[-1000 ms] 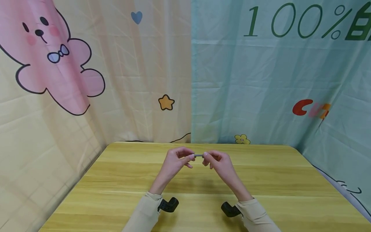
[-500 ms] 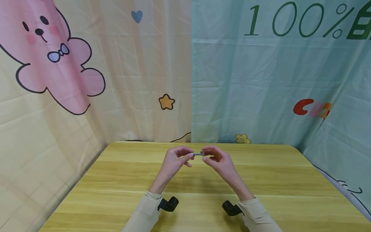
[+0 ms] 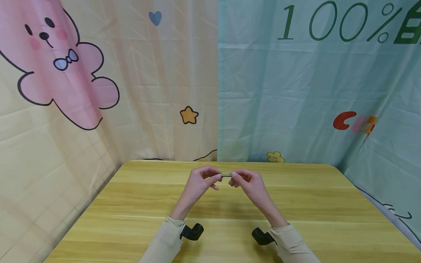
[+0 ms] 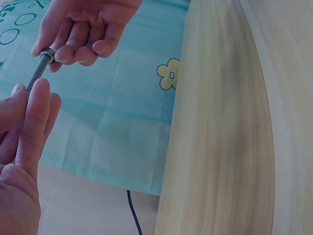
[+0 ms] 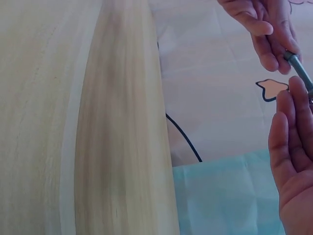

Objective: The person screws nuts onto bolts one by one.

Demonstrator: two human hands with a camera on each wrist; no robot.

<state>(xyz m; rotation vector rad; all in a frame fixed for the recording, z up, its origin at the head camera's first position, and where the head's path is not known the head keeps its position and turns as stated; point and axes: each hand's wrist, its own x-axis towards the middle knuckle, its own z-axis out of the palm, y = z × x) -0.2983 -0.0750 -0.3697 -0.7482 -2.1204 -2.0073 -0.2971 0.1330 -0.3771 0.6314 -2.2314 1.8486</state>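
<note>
A grey metal bolt is held level above the table, between both hands. My left hand pinches its left end with thumb and fingers; the fingertips cover part of it. In the left wrist view the bolt's thread shows, and a nut sits round its far end. My right hand pinches that nut between thumb and forefinger, the other fingers loosely bent. From the right wrist view, the bolt's smooth shank leaves the left fingertips, and the nut is mostly hidden behind the right fingers.
A wooden table lies beneath the hands. Printed curtains hang behind it and at both sides. Black wrist mounts are strapped near the sleeve cuffs. A dark cord-like line runs beside the table edge.
Half a second ago the right thumb and fingers were spread apart at the nut; now they pinch it again, as one second ago. The left hand's grip and the bolt stay almost in place.
</note>
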